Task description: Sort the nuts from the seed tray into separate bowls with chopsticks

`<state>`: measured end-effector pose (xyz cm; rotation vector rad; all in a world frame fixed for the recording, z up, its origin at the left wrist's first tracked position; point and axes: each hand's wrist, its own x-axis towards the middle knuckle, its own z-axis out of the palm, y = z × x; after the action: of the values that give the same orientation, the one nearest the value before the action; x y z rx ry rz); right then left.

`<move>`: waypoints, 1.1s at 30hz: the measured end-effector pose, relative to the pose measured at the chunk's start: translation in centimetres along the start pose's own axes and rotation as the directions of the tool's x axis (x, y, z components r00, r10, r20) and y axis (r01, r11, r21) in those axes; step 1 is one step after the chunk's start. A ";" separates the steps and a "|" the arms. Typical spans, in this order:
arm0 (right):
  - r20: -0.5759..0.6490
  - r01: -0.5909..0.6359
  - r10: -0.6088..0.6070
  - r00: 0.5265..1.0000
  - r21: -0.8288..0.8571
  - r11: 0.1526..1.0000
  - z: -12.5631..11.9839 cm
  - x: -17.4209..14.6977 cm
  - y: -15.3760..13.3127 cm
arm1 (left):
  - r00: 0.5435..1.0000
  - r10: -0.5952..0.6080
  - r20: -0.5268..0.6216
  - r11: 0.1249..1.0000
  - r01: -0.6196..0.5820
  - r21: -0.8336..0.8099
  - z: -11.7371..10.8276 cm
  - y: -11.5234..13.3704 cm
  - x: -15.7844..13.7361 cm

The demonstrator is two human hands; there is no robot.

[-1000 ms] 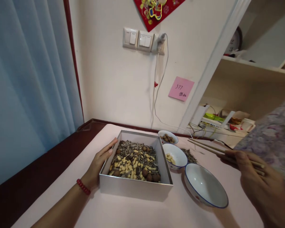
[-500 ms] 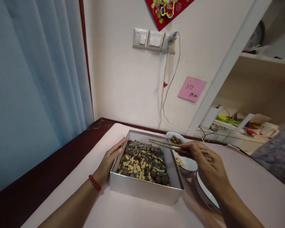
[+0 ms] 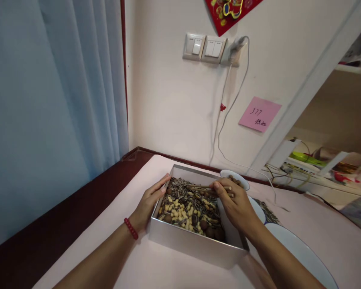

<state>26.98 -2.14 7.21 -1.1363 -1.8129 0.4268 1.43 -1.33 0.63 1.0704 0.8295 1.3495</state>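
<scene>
A silver square metal box [image 3: 195, 248] stands on the pink-covered table. Striped sunflower seeds [image 3: 178, 185] lie in it with peanuts in the shell [image 3: 179, 212] and several round brown nuts [image 3: 211, 233]. My left hand [image 3: 149, 204], a red bead bracelet on its wrist, holds the box's left wall, fingers along the rim. My right hand [image 3: 234, 204] is closed round wooden chopsticks [image 3: 202, 187], reaching over the right wall. Their tips are low among the seeds near the far side; whether they pinch a nut I cannot make out.
Right of the box stand a bowl [image 3: 225, 173] with brown nuts, a second white bowl [image 3: 258, 209], partly hidden by my hand, and a large white basin [image 3: 301, 253]. Sunflower seeds [image 3: 266, 210] show beyond them. A thin cable [image 3: 246, 165] hangs down the wall behind.
My right hand has moved left and inward, bringing the chopsticks from above the right wall down into the box. My left hand stays on the box. The view has shifted slightly left.
</scene>
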 end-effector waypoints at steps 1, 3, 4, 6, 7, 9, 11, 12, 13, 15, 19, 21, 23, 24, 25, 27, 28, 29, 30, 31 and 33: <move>-0.004 0.002 -0.002 1.000 -0.002 1.000 0.0 -0.1 0.0 | 1.000 0.001 -0.002 1.000 -0.001 0.000 0.0 0.0 0.0; -0.010 -0.001 0.001 1.000 -0.002 1.000 -0.1 -0.4 0.2 | 1.000 -0.006 0.001 1.000 0.006 -0.012 -0.1 -0.1 0.0; -0.012 -0.005 0.005 1.000 -0.002 1.000 -0.3 -0.6 0.3 | 1.000 -0.010 0.003 1.000 0.010 -0.018 -0.1 -0.2 0.0; -0.017 -0.016 0.016 1.000 0.016 1.000 -0.7 -1.3 0.4 | 1.000 -0.008 0.006 1.000 0.009 -0.013 -0.2 -0.2 0.0; -0.025 -0.026 0.027 0.999 0.038 0.999 -1.1 -1.7 0.3 | 1.000 -0.005 0.006 1.000 0.005 -0.006 -0.2 -0.2 0.0; -0.048 -0.075 0.080 0.996 0.099 0.992 -2.1 -2.7 0.0 | 1.000 -0.002 0.003 1.000 0.002 0.005 -0.2 -0.1 -0.1; -0.108 -0.137 0.154 0.982 0.152 0.979 -3.7 -3.6 -0.5 | 1.000 0.003 0.002 1.000 -0.003 0.017 -0.2 -0.1 0.0; -0.153 -0.155 0.180 0.972 0.163 0.974 -4.6 -4.1 -0.8 | 1.000 0.008 0.000 1.000 -0.008 0.024 -0.2 0.0 0.0; -0.209 -0.157 0.191 0.959 0.166 0.974 -5.7 -4.5 -1.1 | 1.000 0.012 0.000 0.999 -0.012 0.032 -0.2 0.0 0.0; -0.340 -0.129 0.174 0.924 0.152 0.980 -8.0 -5.2 -1.3 | 1.000 0.007 -0.005 0.999 -0.007 0.037 -0.1 0.0 0.1; -0.555 -0.119 0.163 0.816 0.114 0.986 -12.6 -6.2 0.1 | 0.999 -0.037 -0.009 0.998 0.037 0.041 -0.3 0.0 0.2; -0.597 -0.152 0.183 0.781 0.102 0.983 -14.4 -6.6 1.7 | 1.000 -0.027 -0.010 0.996 0.028 0.079 -0.4 0.0 0.3; -0.588 -0.202 0.215 0.779 0.090 0.975 -15.8 -7.0 3.5 | 1.000 -0.014 -0.014 0.992 0.015 0.122 -0.4 0.1 0.4; -0.582 -0.224 0.231 0.779 0.086 0.971 -16.2 -7.1 4.4 | 1.000 -0.011 -0.017 0.990 0.013 0.139 -0.4 0.2 0.4; -0.578 -0.241 0.244 0.778 0.083 0.967 -16.5 -7.3 5.1 | 1.000 -0.008 -0.022 0.989 0.012 0.149 -0.3 0.3 0.5; -0.575 -0.260 0.260 0.775 0.085 0.962 -16.8 -7.6 6.0 | 0.999 -0.006 -0.036 0.987 0.012 0.160 -0.2 0.4 0.5; -0.577 -0.260 0.262 0.774 0.089 0.962 -16.7 -7.6 6.1 | 0.999 -0.005 -0.043 0.986 0.012 0.165 -0.2 0.5 0.5; -0.578 -0.255 0.262 0.773 0.095 0.962 -16.6 -7.6 6.0 | 0.999 -0.006 -0.049 0.986 0.014 0.167 -0.2 0.5 0.6; -0.581 -0.246 0.258 0.772 0.102 0.964 -16.3 -7.6 5.7 | 0.999 -0.010 -0.052 0.985 0.019 0.169 -0.2 0.5 0.6; -0.583 -0.233 0.252 0.773 0.108 0.966 -16.0 -7.4 5.3 | 0.999 -0.011 -0.052 0.984 0.020 0.175 -0.3 0.5 0.7; -0.575 -0.201 0.243 0.781 0.136 0.970 -15.0 -7.0 4.0 | 0.999 -0.002 -0.043 0.983 0.010 0.184 -0.4 0.3 0.8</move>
<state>42.72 -8.54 8.55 -1.2691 -1.1142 0.2262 0.96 -0.53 0.88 1.1847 1.0040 1.3127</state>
